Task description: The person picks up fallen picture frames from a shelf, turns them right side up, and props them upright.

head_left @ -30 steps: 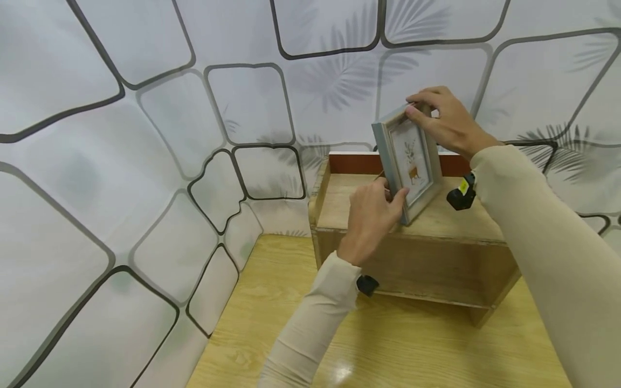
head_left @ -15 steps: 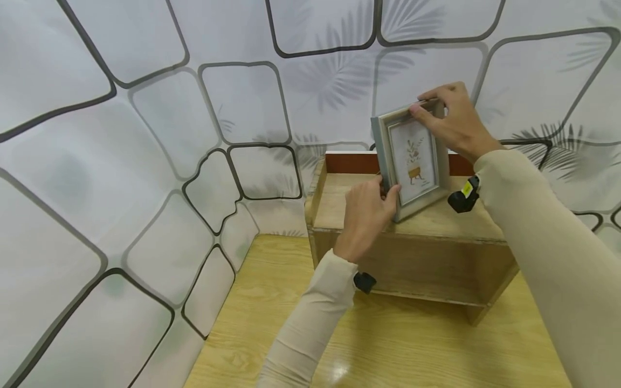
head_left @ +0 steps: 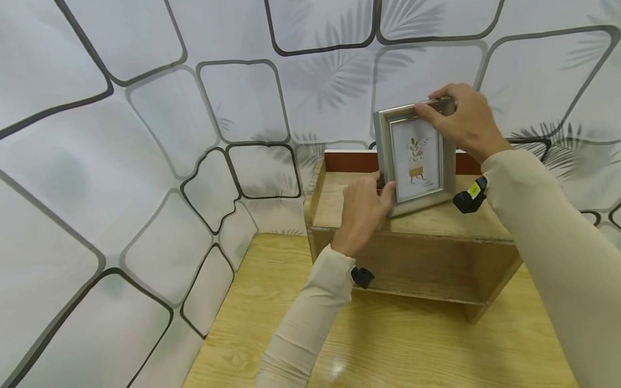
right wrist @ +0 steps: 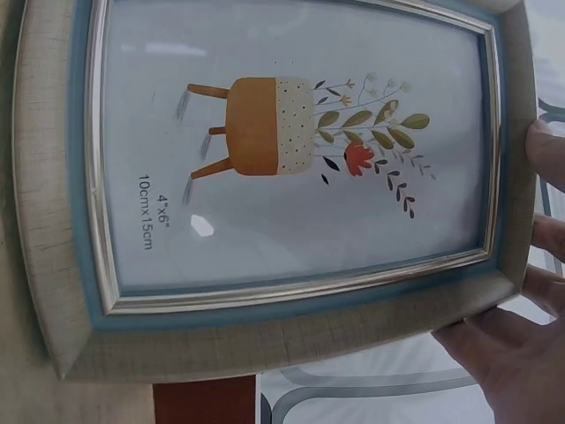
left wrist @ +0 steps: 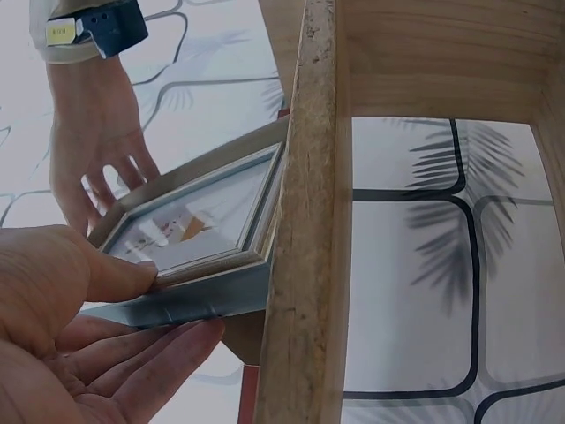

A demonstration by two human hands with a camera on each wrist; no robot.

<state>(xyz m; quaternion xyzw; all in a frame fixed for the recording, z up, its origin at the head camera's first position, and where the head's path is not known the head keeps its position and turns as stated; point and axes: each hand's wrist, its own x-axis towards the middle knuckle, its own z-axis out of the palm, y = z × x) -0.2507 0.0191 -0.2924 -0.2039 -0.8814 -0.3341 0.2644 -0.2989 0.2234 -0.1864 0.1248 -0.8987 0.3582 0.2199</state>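
Observation:
A silver-and-blue picture frame [head_left: 417, 156] with a potted-plant print stands nearly upright on the wooden shelf unit [head_left: 335, 207]. My right hand [head_left: 466, 118] grips its top right corner, thumb on the front. My left hand [head_left: 361, 210] holds the lower left edge; in the left wrist view the thumb of the left hand [left wrist: 79, 291] lies on the front rim and the fingers are under the side of the picture frame [left wrist: 203, 291]. The right wrist view shows the print in the picture frame [right wrist: 291, 168] close up, with fingertips of the right hand [right wrist: 521, 344] at its edge.
The shelf unit has an open compartment [head_left: 422, 267] below its top and a red-brown back strip [head_left: 349, 160]. It stands on a yellow wood-grain surface [head_left: 271, 280]. Patterned walls [head_left: 160, 118] close in behind and at the left.
The picture frame has turned so its front faces me more squarely. My right hand has shifted slightly right with it, and my left hand slightly left. Both hands keep hold.

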